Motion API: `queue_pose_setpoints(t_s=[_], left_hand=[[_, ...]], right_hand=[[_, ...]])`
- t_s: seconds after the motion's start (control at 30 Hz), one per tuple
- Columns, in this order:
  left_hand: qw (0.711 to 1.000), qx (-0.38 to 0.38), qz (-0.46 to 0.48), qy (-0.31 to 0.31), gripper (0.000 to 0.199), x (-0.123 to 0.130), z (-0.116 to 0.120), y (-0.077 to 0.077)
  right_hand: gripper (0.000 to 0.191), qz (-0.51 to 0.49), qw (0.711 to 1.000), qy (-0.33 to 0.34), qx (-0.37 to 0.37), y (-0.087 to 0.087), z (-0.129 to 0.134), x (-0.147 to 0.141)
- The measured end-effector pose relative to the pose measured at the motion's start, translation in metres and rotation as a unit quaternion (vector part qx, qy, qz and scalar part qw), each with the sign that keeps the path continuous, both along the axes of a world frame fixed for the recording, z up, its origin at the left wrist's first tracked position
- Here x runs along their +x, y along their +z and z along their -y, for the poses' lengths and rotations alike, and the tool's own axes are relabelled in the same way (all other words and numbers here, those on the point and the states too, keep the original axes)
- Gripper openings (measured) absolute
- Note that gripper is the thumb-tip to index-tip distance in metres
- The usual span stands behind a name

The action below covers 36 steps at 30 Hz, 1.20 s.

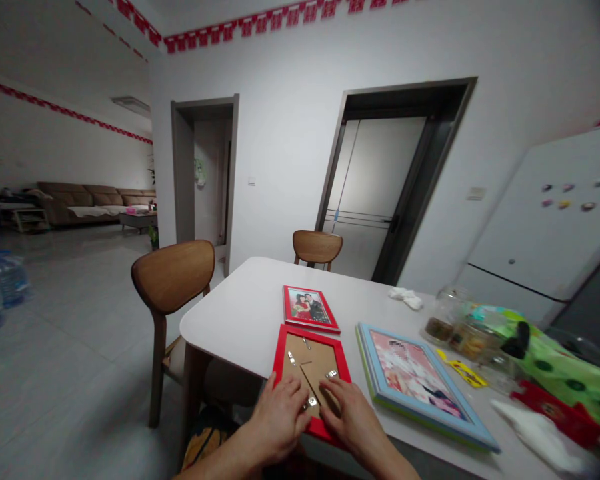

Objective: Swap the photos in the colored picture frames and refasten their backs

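Note:
A red picture frame (341, 357) lies face down on the table, its brown backing board upward, with small metal clips around the board. My left hand (283, 410) is closed at the frame's left side, fingers bent over the border and backing near the lower clip (311, 402). On the right side, my right hand (353, 408) rests with fingertips at the right-hand clip (331, 375), its thumb apart from its fingers. Just beyond lies a second red frame (335, 320), face up, holding a photo of a couple. My palms and the frame's lower corners are partly hidden.
A larger blue frame (443, 363) lies to the right on the white table (245, 303). Further right are glass jars (443, 320), yellow packets (467, 375), a green bag (565, 373) and white tissue (406, 298). Wooden chairs (175, 273) stand at the left and far sides.

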State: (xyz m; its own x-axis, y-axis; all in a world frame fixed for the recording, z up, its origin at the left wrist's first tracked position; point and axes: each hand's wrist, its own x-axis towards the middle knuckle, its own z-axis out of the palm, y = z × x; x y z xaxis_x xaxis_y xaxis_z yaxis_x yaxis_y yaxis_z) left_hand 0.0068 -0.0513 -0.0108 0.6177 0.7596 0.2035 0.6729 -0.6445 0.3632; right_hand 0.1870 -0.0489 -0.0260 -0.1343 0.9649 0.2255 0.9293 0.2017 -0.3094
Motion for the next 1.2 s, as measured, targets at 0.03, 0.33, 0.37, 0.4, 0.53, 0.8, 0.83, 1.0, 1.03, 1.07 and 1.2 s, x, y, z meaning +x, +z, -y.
queue_pose_setpoints(t_s=[0.03, 0.33, 0.37, 0.4, 0.53, 0.8, 0.83, 1.0, 1.03, 1.07, 1.2], left_hand=[[1.000, -0.001, 0.008, -0.002, 0.041, -0.004, 0.000, -0.001], [1.000, -0.002, 0.013, -0.007, 0.042, -0.018, -0.004, -0.017], [1.000, -0.003, 0.010, -0.006, 0.043, -0.019, -0.004, -0.016], [1.000, -0.003, 0.008, -0.005, 0.043, -0.019, -0.005, -0.015], [1.000, -0.009, 0.001, -0.006, 0.047, -0.020, -0.005, -0.010], [1.000, -0.011, 0.007, 0.004, 0.050, -0.018, -0.006, -0.009], [1.000, -0.014, 0.008, 0.006, 0.052, -0.018, -0.006, -0.010], [0.999, -0.010, 0.024, 0.031, 0.057, -0.016, -0.006, -0.013], [0.999, -0.008, 0.029, 0.034, 0.057, -0.016, -0.006, -0.013], [0.999, -0.007, 0.032, 0.035, 0.056, -0.016, -0.005, -0.014], [0.999, -0.008, 0.037, 0.038, 0.053, -0.015, -0.004, -0.013]], right_hand=[[0.036, 0.013, 1.000, -0.007, 0.011, -0.001, -0.002, -0.002], [0.028, 0.043, 0.998, 0.027, 0.038, 0.002, 0.007, -0.015], [0.028, 0.043, 0.997, 0.049, 0.037, 0.003, 0.011, -0.016], [0.029, 0.043, 0.996, 0.070, 0.034, 0.005, 0.015, -0.017], [0.031, 0.037, 0.991, 0.124, 0.015, 0.013, 0.025, -0.019], [0.035, 0.020, 0.990, 0.138, 0.015, 0.009, 0.021, -0.005], [0.037, 0.016, 0.993, 0.118, 0.017, 0.008, 0.017, -0.001], [0.042, 0.051, 0.997, -0.043, 0.032, 0.009, -0.010, 0.009], [0.042, 0.059, 0.996, -0.060, 0.030, 0.010, -0.014, 0.009], [0.040, 0.064, 0.995, -0.070, 0.027, 0.010, -0.018, 0.008], [0.036, 0.058, 0.996, -0.065, 0.022, 0.011, -0.022, 0.004]])
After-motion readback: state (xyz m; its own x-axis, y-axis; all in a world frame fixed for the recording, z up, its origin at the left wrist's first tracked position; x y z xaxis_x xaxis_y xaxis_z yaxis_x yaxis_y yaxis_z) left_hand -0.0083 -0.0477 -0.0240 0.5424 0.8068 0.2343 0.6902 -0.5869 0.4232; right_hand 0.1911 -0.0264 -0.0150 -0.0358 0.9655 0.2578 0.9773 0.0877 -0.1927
